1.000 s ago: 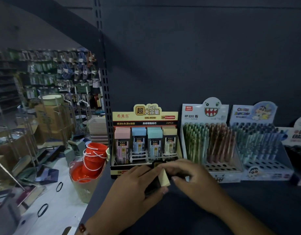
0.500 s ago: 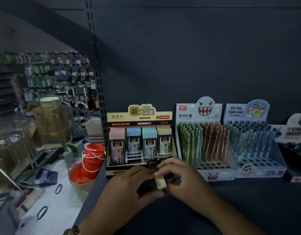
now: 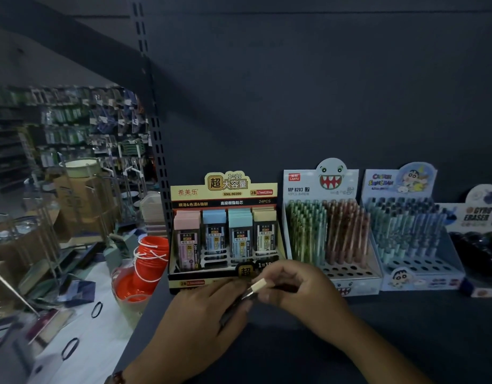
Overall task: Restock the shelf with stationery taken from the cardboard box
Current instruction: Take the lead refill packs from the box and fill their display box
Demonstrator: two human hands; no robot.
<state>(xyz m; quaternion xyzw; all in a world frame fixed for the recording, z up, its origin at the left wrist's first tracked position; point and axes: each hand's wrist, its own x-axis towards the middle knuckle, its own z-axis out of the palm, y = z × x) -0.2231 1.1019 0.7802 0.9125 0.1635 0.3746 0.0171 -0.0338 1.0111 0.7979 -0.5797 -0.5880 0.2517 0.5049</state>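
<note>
Both hands meet low in front of the yellow lead-refill display box [image 3: 224, 195] on the dark shelf [image 3: 405, 333]. My left hand [image 3: 203, 314] grips the dark body of a small lead case with a cream cap [image 3: 258, 286]. My right hand [image 3: 300, 286] pinches the cap end from the right. The case lies tilted, cap up and right, just in front of the display's lower lip. Pink, blue, teal and cream cases stand in the display's rows. No cardboard supply box can be picked out with certainty.
A monster-face pen display [image 3: 328, 234], a cartoon pen display [image 3: 405, 231] and an eraser box [image 3: 477, 239] stand to the right on the shelf. Left of the shelf upright [image 3: 156, 151] are orange cups [image 3: 150, 253], wire racks and cluttered goods on a white surface.
The view has drifted a little right and down. Both hands keep hold of the small case, which has tilted further, its cream cap now showing narrower between the fingers.
</note>
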